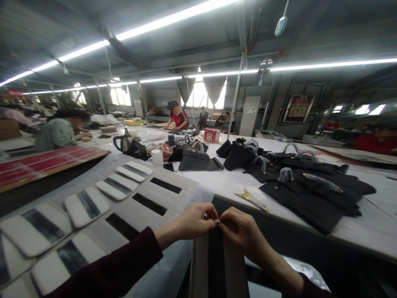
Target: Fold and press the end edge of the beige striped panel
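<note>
Sprawling white worktable (235, 182), striplit workshop

At the lower middle of the frame, the strip (218, 265) is pale beige with a black band along its centre. The sleeve (114, 269) at lower left is dark maroon. The white pads (87, 205) at left each carry a grey-black stripe. The bags (310, 188) at right are black, the table (366, 231) white. The board (40, 163) at far left is red.

Panels (116, 186) left on table (366, 231), bags (310, 186) right.
</note>
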A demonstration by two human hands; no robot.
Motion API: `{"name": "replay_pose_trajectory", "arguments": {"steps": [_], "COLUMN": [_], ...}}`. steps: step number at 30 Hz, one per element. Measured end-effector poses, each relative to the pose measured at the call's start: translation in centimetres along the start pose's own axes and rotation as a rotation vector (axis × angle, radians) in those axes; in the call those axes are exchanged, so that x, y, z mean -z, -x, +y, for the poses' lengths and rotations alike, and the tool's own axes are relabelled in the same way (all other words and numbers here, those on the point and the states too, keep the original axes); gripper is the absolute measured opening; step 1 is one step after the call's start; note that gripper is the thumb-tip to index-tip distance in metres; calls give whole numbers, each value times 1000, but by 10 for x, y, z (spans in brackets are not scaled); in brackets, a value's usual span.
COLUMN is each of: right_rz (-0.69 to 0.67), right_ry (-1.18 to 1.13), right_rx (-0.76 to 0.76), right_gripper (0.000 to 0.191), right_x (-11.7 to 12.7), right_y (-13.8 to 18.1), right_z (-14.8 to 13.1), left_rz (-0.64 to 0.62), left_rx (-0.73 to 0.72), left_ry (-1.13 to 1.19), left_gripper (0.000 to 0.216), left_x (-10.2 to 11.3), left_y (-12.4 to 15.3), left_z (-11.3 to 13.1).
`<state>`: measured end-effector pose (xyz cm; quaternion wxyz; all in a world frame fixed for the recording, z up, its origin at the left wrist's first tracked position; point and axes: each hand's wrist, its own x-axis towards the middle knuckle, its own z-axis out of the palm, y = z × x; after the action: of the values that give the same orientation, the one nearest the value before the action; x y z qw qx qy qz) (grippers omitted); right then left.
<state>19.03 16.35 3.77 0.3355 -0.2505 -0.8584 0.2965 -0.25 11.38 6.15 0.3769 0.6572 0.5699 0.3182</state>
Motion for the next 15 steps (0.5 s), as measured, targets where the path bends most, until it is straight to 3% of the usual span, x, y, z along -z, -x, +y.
{"name": "replay_pose_trajectory", "arguments": {"steps": [4, 9, 15], "right_rz": [9, -33, -80], "right_ry": [38, -168, -335], "right_rx": [-42, -305, -472], "right_gripper": [17, 16, 21], "right_x": [1, 0, 3], "right_y": [-3, -9, -21], "right_z": [1, -1, 5], "left_rz": [15, -37, -104], "left_rx": [-4, 27, 148], "left_ry": [-90, -106, 1], "left_gripper": [18, 23, 19], "left_x": [4, 9, 10], "left_y": [-3, -8, -19], "left_z": [6, 12, 9]}}
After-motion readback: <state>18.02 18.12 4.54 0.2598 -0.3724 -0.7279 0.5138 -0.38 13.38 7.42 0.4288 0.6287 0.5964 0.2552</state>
